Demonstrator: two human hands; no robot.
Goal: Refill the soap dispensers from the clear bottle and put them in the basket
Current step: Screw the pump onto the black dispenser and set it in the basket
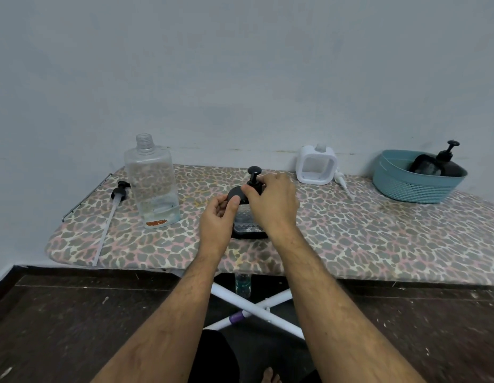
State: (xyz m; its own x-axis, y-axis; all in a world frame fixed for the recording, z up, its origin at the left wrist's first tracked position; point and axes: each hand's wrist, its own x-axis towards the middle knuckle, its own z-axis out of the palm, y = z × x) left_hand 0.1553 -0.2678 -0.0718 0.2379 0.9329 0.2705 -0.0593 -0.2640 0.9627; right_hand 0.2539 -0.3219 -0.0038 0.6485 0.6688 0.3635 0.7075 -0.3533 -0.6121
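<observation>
Dispenser upright on board, left hand gripping its shoulder, right hand pinching pump

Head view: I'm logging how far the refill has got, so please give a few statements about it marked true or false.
1. The clear bottle stands uncapped. True.
2. The basket holds nothing. False: a black dispenser is already in it.
3. Both the left hand and the right hand grip the black-topped dispenser. True.
4. The white dispenser has its pump fitted. False: its neck is open, and a white pump lies beside it.
</observation>
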